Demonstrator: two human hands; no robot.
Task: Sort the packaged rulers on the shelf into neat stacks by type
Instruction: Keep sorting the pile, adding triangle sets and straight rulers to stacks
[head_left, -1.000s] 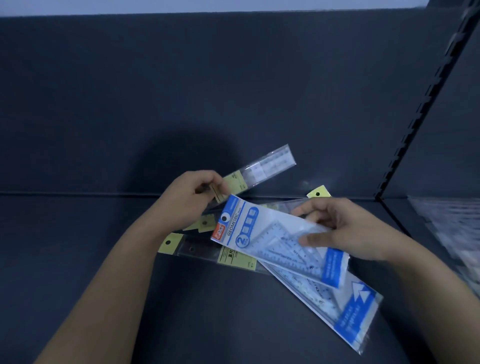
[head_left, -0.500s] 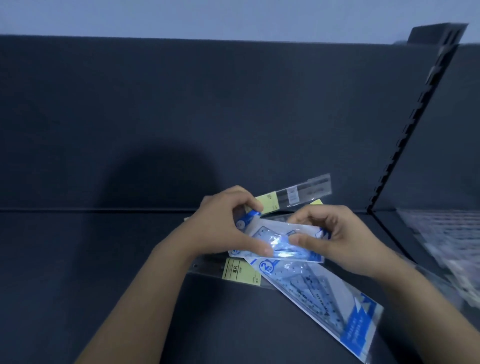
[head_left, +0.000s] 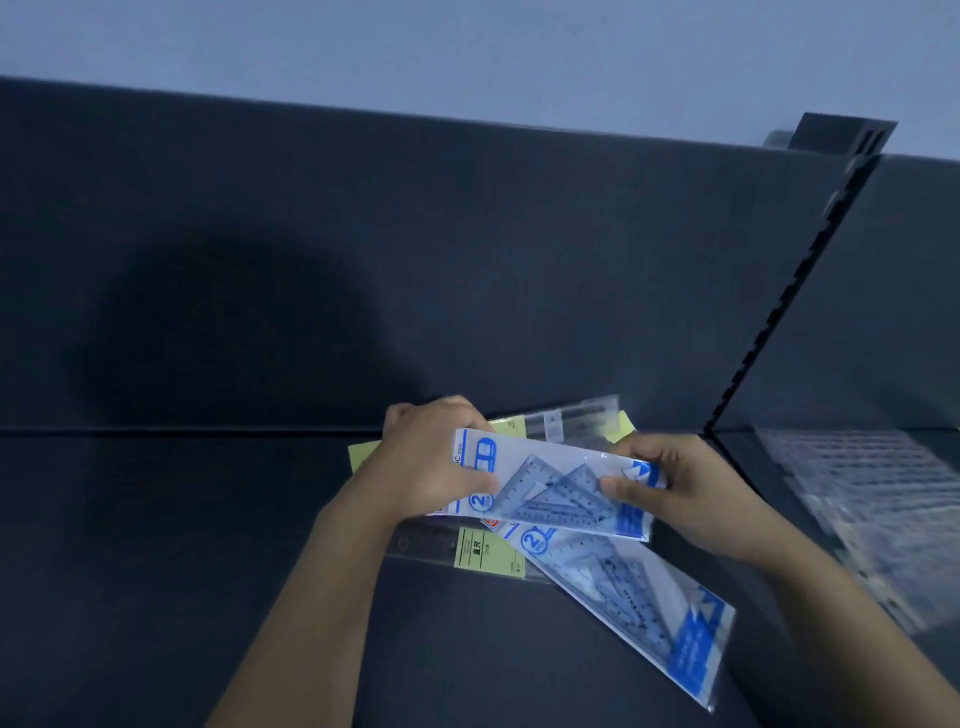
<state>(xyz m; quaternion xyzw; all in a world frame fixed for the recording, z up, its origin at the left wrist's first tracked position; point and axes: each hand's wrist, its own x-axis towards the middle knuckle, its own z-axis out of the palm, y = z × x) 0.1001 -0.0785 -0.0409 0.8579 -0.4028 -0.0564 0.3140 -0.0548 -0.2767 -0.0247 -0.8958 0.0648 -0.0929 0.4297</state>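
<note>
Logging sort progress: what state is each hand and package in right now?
Left hand: grip on upper triangle pack.
Right hand: grip on its other end.
Lower triangle pack: flat on shelf, diagonal.
Yellow-label rulers: unsorted beneath.

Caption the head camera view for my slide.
Both hands, left hand and right hand, hold a blue set-square pack above mixed rulers.

dark shelf (head_left: 182, 545); blue set-square pack (head_left: 639, 603) and yellow-labelled ruler packs (head_left: 488, 553) lie on it
</note>
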